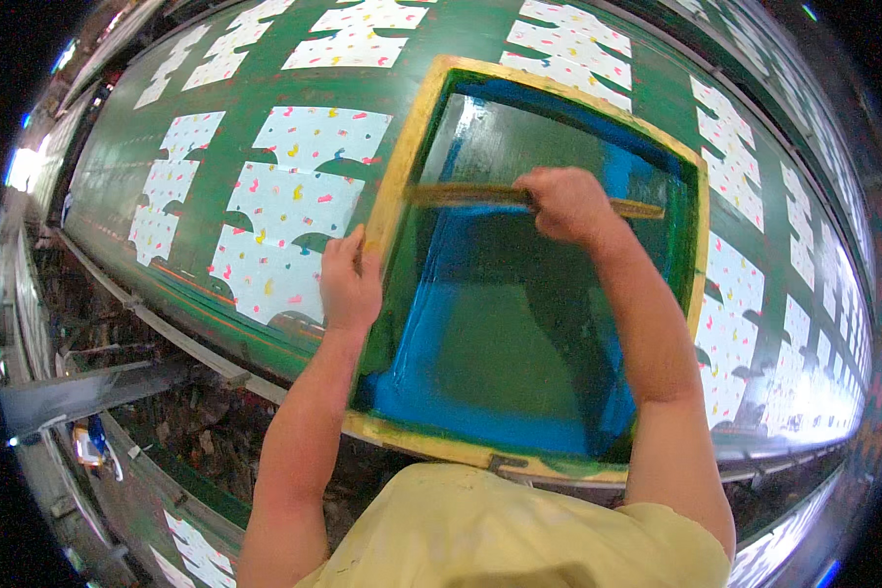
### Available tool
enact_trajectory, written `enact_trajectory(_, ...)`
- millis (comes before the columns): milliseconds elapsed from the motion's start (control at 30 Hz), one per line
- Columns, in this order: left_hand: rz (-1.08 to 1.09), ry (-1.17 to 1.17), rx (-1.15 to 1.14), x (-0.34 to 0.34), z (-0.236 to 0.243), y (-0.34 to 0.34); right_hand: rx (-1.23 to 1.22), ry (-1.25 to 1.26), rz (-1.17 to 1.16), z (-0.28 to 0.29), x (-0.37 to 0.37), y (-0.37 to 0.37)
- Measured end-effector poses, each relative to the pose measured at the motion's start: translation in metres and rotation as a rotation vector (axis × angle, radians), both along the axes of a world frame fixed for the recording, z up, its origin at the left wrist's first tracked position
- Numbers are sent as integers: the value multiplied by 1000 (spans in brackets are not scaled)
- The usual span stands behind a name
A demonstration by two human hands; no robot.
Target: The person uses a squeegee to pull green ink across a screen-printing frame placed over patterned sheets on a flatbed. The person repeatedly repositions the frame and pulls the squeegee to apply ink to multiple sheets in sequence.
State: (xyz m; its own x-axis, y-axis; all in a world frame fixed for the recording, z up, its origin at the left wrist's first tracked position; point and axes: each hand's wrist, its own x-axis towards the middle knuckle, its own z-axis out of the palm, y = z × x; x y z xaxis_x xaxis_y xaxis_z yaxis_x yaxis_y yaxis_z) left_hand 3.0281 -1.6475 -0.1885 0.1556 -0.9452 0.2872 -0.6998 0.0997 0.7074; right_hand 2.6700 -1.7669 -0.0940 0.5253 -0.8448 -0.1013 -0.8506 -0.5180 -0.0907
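A screen printing frame [414,135] with yellow-edged rails lies over the long green table in front of me. Its mesh [495,343] looks dark green, with blue areas along the sides and bottom. My left hand [351,279] is closed on the frame's left rail, thumb along the edge. Inside the frame, my right hand [566,204] grips a long, narrow squeegee [470,195] near its middle. The squeegee lies crosswise over the upper half of the mesh, reaching almost from rail to rail. Its lower edge is hard to make out.
White cut fabric pieces [289,220] with small coloured prints lie in rows on the green table [98,216], left, right and beyond the frame. Another table with white pieces [198,549] shows at lower left. A metal beam [93,392] juts out beside the table's near edge.
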Motion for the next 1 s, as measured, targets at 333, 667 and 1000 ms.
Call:
enact_trajectory(333,-18,212,-150,10,-23,-5,124,-60,-107,15,62,240)
enact_trajectory(667,-51,42,-115,10,-22,-8,30,-77,-250,17,103,381)
enact_trajectory(1000,-57,0,-70,9,-20,-7,125,-184,-253,45,40,340)
